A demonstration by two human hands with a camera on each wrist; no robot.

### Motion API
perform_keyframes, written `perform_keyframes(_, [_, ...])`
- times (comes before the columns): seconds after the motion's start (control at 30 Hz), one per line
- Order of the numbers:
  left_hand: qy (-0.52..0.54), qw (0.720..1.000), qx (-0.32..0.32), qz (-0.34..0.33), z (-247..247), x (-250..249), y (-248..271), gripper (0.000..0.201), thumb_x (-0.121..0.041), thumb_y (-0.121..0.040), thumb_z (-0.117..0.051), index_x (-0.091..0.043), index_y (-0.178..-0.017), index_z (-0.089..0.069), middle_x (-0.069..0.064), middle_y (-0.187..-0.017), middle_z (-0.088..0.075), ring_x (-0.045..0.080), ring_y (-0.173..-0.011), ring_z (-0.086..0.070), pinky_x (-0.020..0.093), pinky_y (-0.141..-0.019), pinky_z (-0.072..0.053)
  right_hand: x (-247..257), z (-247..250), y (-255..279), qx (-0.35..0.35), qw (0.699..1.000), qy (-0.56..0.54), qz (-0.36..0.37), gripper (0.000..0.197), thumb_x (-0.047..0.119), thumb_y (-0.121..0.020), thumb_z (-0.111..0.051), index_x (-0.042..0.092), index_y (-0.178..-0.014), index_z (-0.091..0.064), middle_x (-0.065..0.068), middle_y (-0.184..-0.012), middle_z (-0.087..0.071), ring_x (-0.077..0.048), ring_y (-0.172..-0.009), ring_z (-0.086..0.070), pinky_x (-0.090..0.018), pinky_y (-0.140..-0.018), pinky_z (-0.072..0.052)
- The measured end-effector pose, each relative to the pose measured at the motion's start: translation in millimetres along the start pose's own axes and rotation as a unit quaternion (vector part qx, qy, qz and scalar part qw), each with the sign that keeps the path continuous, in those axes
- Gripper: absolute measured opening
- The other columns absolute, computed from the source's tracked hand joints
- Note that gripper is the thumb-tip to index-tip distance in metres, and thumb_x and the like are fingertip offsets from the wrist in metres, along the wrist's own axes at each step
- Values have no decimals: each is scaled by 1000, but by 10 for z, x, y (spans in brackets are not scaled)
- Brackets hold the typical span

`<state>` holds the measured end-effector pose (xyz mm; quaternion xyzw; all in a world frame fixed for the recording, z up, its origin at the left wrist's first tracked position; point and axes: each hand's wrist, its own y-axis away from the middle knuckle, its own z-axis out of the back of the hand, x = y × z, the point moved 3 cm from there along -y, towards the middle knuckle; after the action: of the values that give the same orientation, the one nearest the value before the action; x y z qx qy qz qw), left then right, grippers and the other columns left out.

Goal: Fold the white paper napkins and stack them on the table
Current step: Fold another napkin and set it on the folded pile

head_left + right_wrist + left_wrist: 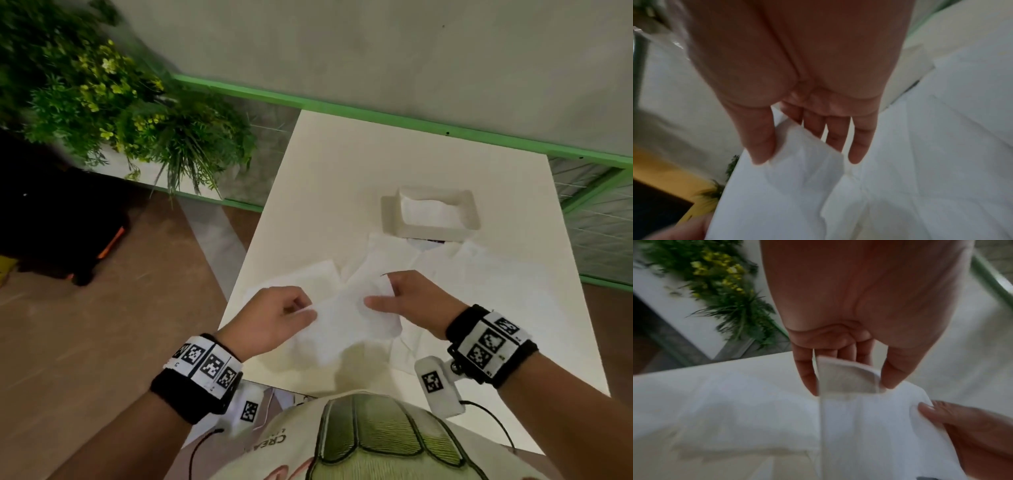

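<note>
Holding one thin white paper napkin (346, 325) up over the near edge of the white table (342, 164), a person gets it ready to fold.

The left hand (274, 318) pinches one side with thumb and fingers, and the right hand (411, 301) pinches the other, likely to keep the soft sheet flat and tight. More white paper napkins (455, 270) lie spread on the table, past the hands. The white square napkin box (430, 212) sits near the far edge. White on white makes the napkin edges hard to tell apart, so I cannot count them or spot a stack.
</note>
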<state>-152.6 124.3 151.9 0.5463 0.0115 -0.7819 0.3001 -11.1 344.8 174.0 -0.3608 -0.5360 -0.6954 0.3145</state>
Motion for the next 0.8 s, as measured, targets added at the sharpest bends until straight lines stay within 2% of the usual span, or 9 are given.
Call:
perform_keyframes(0.1, [62, 996, 14, 61, -5, 220, 32, 8, -29, -92, -74, -21, -90, -74, -2, -84, -73, 10, -72, -63, 25, -70, -49, -111, -27, -66, -40, 994, -98, -23, 25, 18, -92, -71, 6, -114, -71, -9, -108, -76, -26, -102, -72, -38, -85, -58])
perform_keyframes(0.2, [119, 987, -11, 105, -9, 483, 47, 5, -27, -90, -75, -22, -92, -76, 4, -87, -74, 17, -76, -64, 34, -78, -53, -293, -120, -187, -59, 984, -153, -73, 27, 21, -93, -70, 6, -115, -71, -12, -111, -75, -31, -105, -71, -48, -92, -57])
perform_keyframes(0.3, [217, 963, -37, 154, -48, 655, 57, 9, -13, -93, -71, -8, -100, -74, 11, -98, -77, 27, -97, -74, 41, -92, -58, -447, -189, -314, -77, 979, -156, -110, 30, 21, -90, -73, 2, -113, -70, -15, -113, -73, -35, -107, -69, -54, -94, -55])
perform_keyframes(0.4, [251, 951, -31, 180, -110, 779, 71, 11, -8, -94, -69, -4, -103, -73, 13, -103, -77, 27, -101, -74, 41, -95, -57, -517, -232, -453, -75, 981, -126, -126, 30, 20, -90, -74, 2, -113, -69, -14, -112, -74, -34, -105, -70, -53, -90, -57])
perform_keyframes(0.53, [229, 950, -56, 204, -157, 971, 34, 15, -2, -92, -69, -5, -107, -72, 10, -100, -78, 30, -101, -73, 34, -84, -60, -600, -289, -627, -81, 986, -52, -136, 21, 15, -89, -73, 0, -104, -69, -12, -97, -72, -31, -90, -71, -46, -71, -61])
perform_keyframes(0.63, [206, 949, -117, 209, -116, 1037, -33, 16, -3, -91, -71, -9, -105, -71, 13, -95, -78, 37, -98, -72, 44, -83, -59, -605, -298, -786, -104, 987, -20, -121, 14, 14, -89, -73, 2, -87, -66, -9, -81, -65, -27, -77, -65, -35, -58, -57])
perform_keyframes(0.73, [196, 939, -190, 210, 12, 1050, -111, 15, -3, -90, -72, -15, -99, -69, 6, -86, -78, 31, -85, -74, 46, -77, -59, -556, -290, -1014, -120, 988, 9, -94, 29, 18, -86, -76, 11, -71, -51, -7, -70, -47, -21, -67, -50, -32, -60, -42])
perform_keyframes(0.8, [184, 935, -221, 208, 109, 1029, -178, 13, -5, -91, -72, -13, -98, -66, 6, -84, -78, 26, -79, -74, 39, -66, -60, -519, -293, -1167, -121, 989, 31, -85, 35, 21, -85, -76, 5, -69, -50, -6, -70, -46, -20, -65, -47, -32, -62, -40])
